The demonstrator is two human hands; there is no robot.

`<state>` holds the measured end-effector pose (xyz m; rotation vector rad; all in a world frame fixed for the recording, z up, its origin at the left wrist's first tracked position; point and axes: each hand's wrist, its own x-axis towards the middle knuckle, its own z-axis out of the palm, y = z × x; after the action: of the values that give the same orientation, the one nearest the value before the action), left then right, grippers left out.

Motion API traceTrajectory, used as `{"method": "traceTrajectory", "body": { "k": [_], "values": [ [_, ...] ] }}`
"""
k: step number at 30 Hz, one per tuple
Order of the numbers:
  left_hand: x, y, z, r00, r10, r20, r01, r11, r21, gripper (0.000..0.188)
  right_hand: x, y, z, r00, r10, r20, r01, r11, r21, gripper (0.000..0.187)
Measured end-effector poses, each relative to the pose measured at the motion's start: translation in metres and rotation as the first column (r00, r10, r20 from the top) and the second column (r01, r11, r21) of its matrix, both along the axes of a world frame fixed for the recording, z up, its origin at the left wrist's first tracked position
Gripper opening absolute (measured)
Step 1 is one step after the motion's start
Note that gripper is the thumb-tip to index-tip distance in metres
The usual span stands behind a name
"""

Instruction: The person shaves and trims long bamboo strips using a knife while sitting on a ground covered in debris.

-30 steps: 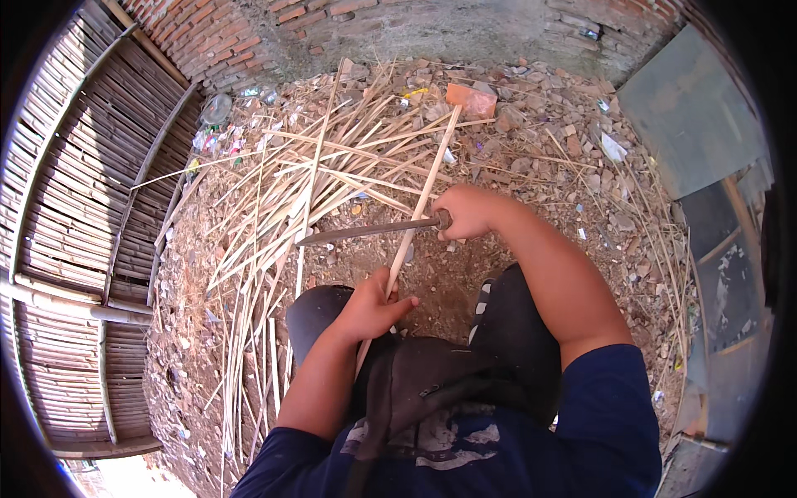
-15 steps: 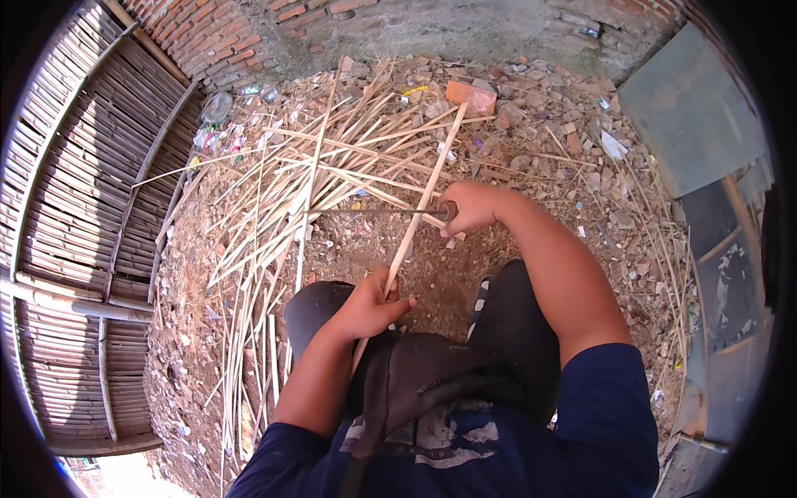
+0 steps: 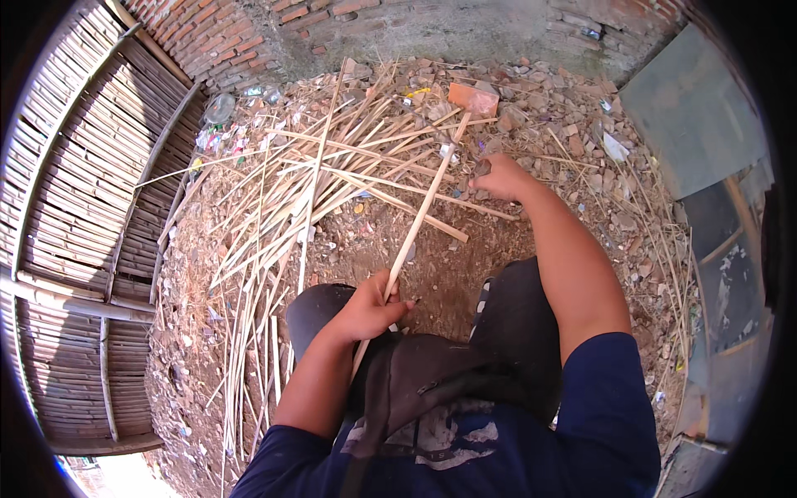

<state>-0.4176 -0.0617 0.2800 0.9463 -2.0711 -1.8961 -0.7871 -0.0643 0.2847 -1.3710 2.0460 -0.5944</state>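
My left hand [image 3: 371, 309] is closed round a long pale bamboo strip [image 3: 427, 197], in front of my left knee. The strip slants up and away to the right, and its far end lies just below an orange brick. My right hand [image 3: 501, 178] is closed on a dark knife [image 3: 481, 168], right of the strip's upper part and apart from it. Only a short dark piece of the knife shows at my fingers; its long thin blade cannot be made out now. Beyond the strip lies a loose pile of similar bamboo strips [image 3: 286, 195] on the ground.
The orange brick [image 3: 473, 98] lies among rubble and litter before a brick wall [image 3: 448, 33]. A bamboo slat panel [image 3: 75, 207] stands at the left, and grey sheets [image 3: 697, 108] stand at the right. Thin strips [image 3: 656, 232] lie along the right side.
My right hand has moved up and right with the knife, away from the strip. The blade no longer crosses the strip. My left hand keeps its hold almost in place.
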Motion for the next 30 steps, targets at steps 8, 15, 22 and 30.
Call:
{"method": "traceTrajectory", "body": {
  "k": [8, 15, 22, 30],
  "values": [
    [0.0, 0.001, -0.002, 0.999, 0.025, 0.032, -0.025, 1.0, -0.006, 0.031, 0.07, 0.003, 0.048, 0.874, 0.429, -0.23, -0.423, 0.903, 0.077, 0.045],
    [0.004, 0.009, 0.0, 0.991, -0.006, 0.135, 0.017, 0.996, -0.083, 0.029, -0.019, -0.012, -0.023, 0.975, -0.163, 0.15, 0.175, 0.982, -0.073, 0.054],
    [0.013, 0.011, 0.034, 0.985, 0.157, -0.07, -0.168, 0.967, -0.193, 0.043, -0.055, 0.026, -0.049, 0.634, -0.447, 0.631, 0.578, 0.816, -0.002, 0.022],
    [0.013, 0.015, 0.219, 0.773, 0.272, -0.574, -0.631, 0.427, -0.648, 0.035, -0.06, 0.053, -0.033, 0.809, -0.345, 0.475, 0.416, 0.908, -0.048, 0.03]
  ]
}}
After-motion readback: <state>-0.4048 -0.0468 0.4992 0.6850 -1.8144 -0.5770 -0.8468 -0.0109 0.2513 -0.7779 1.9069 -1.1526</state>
